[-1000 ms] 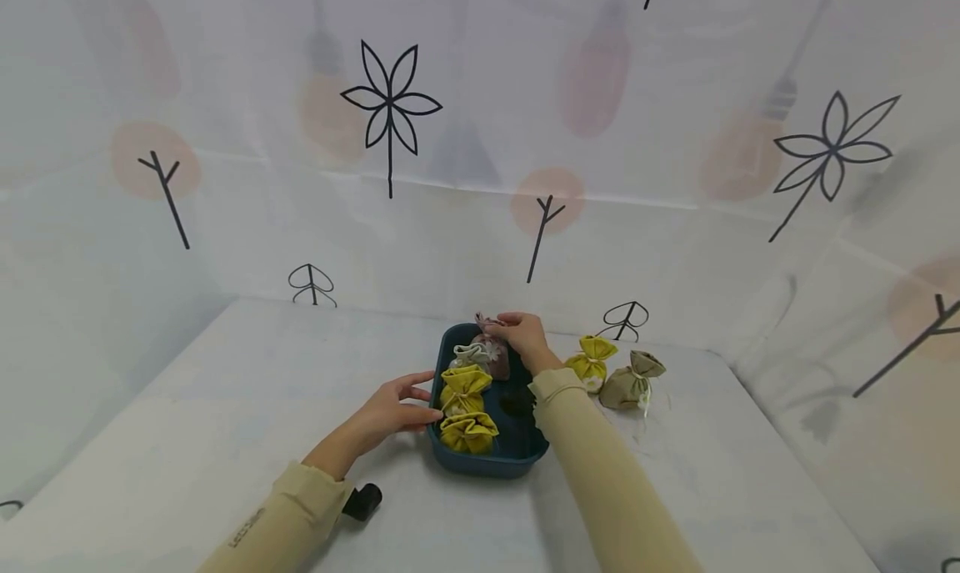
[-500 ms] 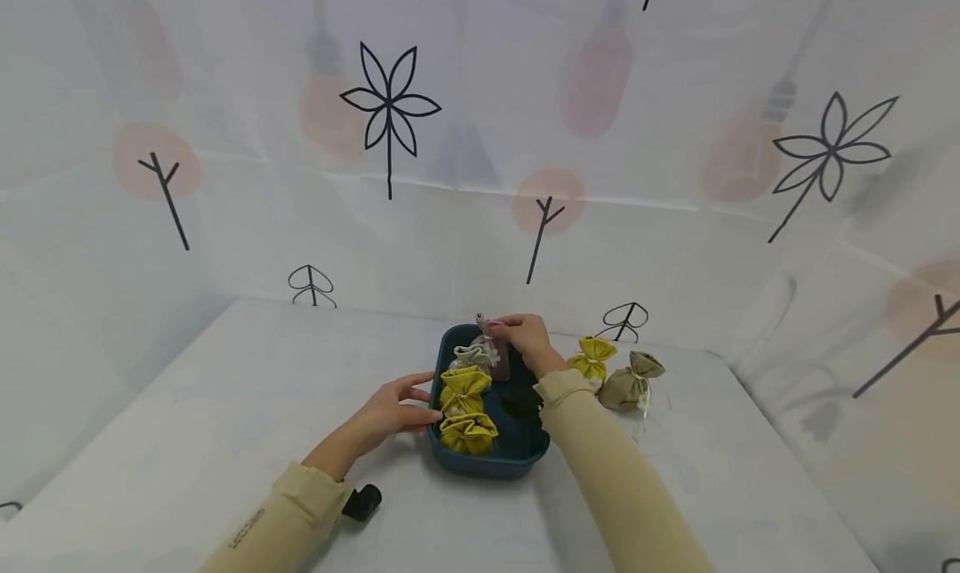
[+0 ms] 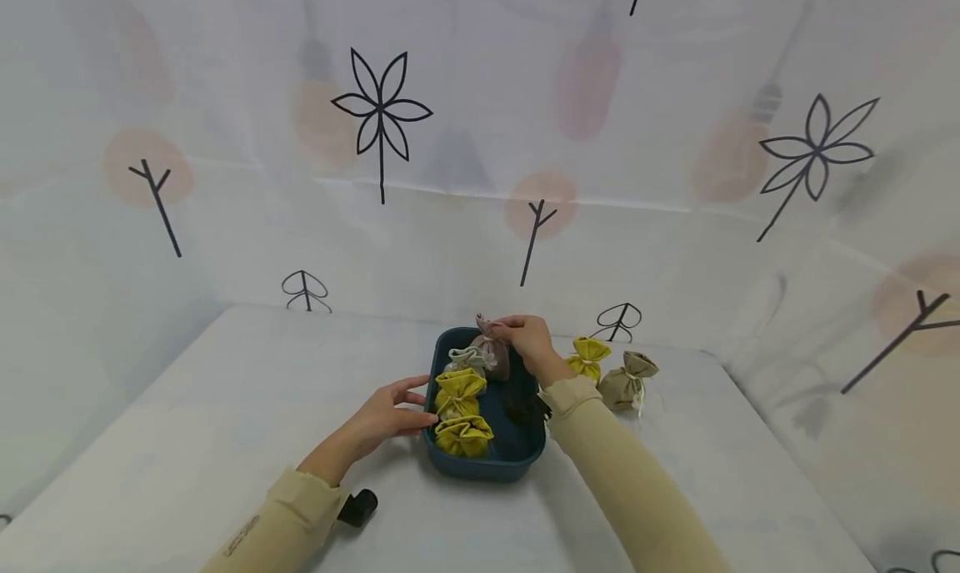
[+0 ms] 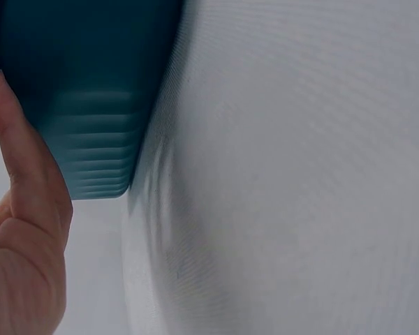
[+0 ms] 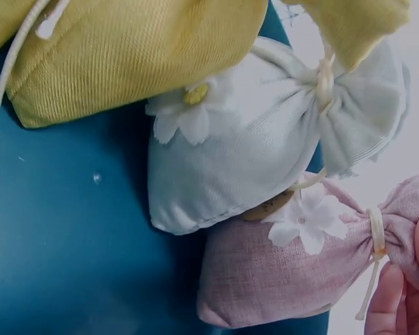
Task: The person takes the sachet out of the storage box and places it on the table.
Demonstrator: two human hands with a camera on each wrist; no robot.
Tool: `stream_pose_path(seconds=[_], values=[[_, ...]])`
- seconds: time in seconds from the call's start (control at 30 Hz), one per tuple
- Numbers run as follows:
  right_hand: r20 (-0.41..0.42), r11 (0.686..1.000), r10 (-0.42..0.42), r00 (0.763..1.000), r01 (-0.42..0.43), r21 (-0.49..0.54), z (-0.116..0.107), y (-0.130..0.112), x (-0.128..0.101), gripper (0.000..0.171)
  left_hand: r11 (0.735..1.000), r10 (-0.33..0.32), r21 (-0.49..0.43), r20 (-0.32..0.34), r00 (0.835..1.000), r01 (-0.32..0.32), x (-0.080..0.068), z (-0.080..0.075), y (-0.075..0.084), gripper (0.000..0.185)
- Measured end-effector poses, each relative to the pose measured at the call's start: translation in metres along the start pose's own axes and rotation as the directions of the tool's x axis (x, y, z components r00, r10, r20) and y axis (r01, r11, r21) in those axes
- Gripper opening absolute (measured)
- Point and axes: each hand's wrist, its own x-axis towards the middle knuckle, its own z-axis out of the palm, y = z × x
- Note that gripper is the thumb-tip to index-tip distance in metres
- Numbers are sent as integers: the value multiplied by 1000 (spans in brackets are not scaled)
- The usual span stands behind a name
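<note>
Both hands are at the tray (image 3: 480, 469), low in the middle of the head view. Right hand (image 3: 529, 340) pinches the gathered neck of the pink pouch (image 3: 495, 354) between fingertips (image 5: 391, 300) and thumb, at the tray's far end; in the right wrist view the pouch (image 5: 293, 272) lies on the tray floor at lower right, its tied frill toward the fingers, touching the white pouch (image 5: 251, 164) above it. Left hand (image 3: 382, 413) rests against the tray's left wall with fingers fairly straight, thumb (image 4: 24, 146) laid along the ribbed outer corner; it curls round nothing.

The pink pouch looks light and soft: coarse woven cloth, plump with loose filling, likely to sag and shift when lifted by one end. The cloth gives good friction. The small fabric flower (image 5: 304, 220) and the thin cord (image 5: 373, 244) seem the delicate parts. The cinched neck just past the cord is the firmest place to take hold, and that is where the fingers are.

The right forearm reaches across the tray's right side from the lower right of the frame, wrist bent down, sleeve (image 3: 600, 456) over the rim. The left forearm comes in from lower left, wrist nearly level.

Two yellow pouches (image 3: 461, 389) fill the tray's left side; another yellow pouch (image 3: 588, 356) and a tan pouch (image 3: 626, 381) sit on the table (image 3: 225, 406) right of the tray.
</note>
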Motion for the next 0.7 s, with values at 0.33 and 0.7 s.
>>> stream_pose_path(seconds=[0.33, 0.7], values=[[-33, 999, -13, 999, 14, 33, -5, -13, -15, 21, 1000, 7, 2, 2, 1000, -7, -2, 0, 0, 75], [-48, 992, -102, 994, 105, 67, -13, -22, -33, 21, 1000, -3, 4, -9, 1000, 3, -3, 0, 1, 74]])
